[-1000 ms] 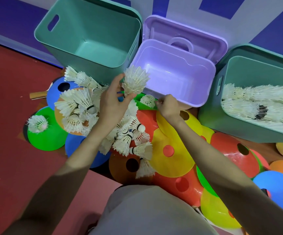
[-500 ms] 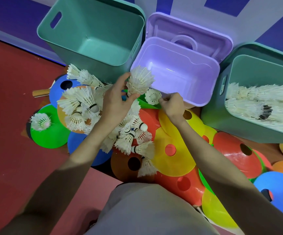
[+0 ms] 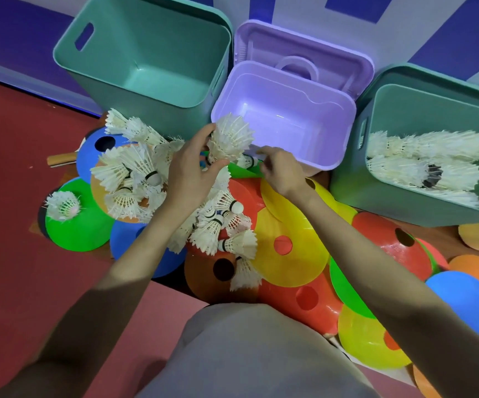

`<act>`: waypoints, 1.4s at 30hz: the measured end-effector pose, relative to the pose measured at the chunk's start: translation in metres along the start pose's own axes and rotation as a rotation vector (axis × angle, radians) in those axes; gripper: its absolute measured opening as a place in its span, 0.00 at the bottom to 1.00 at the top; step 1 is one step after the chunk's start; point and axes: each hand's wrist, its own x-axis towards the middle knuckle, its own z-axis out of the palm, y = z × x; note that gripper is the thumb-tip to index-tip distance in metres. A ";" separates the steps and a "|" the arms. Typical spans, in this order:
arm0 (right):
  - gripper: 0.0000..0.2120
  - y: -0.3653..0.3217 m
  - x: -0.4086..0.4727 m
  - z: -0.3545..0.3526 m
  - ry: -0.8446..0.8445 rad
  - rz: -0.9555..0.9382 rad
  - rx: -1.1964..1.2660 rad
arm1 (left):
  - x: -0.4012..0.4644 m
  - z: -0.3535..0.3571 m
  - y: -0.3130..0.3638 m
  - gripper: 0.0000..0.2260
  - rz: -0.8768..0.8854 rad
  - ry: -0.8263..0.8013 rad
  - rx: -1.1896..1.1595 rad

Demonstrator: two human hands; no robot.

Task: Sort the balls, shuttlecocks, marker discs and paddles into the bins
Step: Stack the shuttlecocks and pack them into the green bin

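Note:
My left hand [image 3: 192,176] grips a nested stack of white shuttlecocks [image 3: 231,137], raised at the front-left corner of the purple bin [image 3: 344,130]. Just to its right, my right hand [image 3: 282,175] pinches a single shuttlecock [image 3: 246,161] by its cork end, close under that stack. Several loose shuttlecocks [image 3: 134,173] lie in a heap on the coloured marker discs [image 3: 290,251] below both hands. One more shuttlecock [image 3: 63,205] stands alone on a green disc [image 3: 80,234]. Rows of stacked shuttlecocks [image 3: 430,165] lie in the right teal bin [image 3: 404,202].
The left teal bin [image 3: 68,50] and the purple bin hold nothing; the purple lid [image 3: 304,53] leans behind it. A wooden paddle handle [image 3: 60,160] sticks out from under a blue disc [image 3: 89,159] at the left. Red floor lies left of the pile.
My right hand has brought its single shuttlecock left, up against the stack in my left hand. The left hand keeps its grip and has hardly moved.

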 end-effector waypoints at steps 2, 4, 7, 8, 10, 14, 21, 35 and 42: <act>0.22 -0.002 0.011 0.004 -0.122 -0.140 -0.055 | -0.002 -0.003 0.001 0.27 -0.007 0.024 0.002; 0.24 -0.006 0.022 0.006 -0.212 -0.220 -0.103 | -0.004 -0.007 0.001 0.26 -0.013 0.048 -0.002; 0.23 -0.009 0.035 0.008 -0.287 -0.280 -0.152 | -0.005 -0.011 0.002 0.26 -0.020 0.067 -0.014; 0.22 -0.009 0.040 0.009 -0.293 -0.290 -0.152 | -0.005 -0.012 0.002 0.26 -0.021 0.071 -0.017; 0.20 -0.008 0.047 0.013 -0.296 -0.294 -0.154 | -0.004 -0.013 0.001 0.26 -0.022 0.077 -0.022; 0.29 -0.005 0.048 0.029 -0.450 -0.327 -0.164 | -0.002 -0.011 -0.003 0.26 -0.025 0.072 -0.019; 0.24 -0.004 0.038 0.034 -0.487 -0.327 -0.187 | 0.002 -0.010 -0.001 0.26 -0.028 0.061 -0.029; 0.13 -0.015 0.026 0.018 -0.364 -0.372 -0.395 | 0.008 -0.006 0.005 0.25 0.007 0.048 -0.036; 0.10 -0.011 0.008 0.017 -0.236 -0.188 -0.341 | 0.004 -0.003 0.007 0.26 -0.002 0.042 -0.024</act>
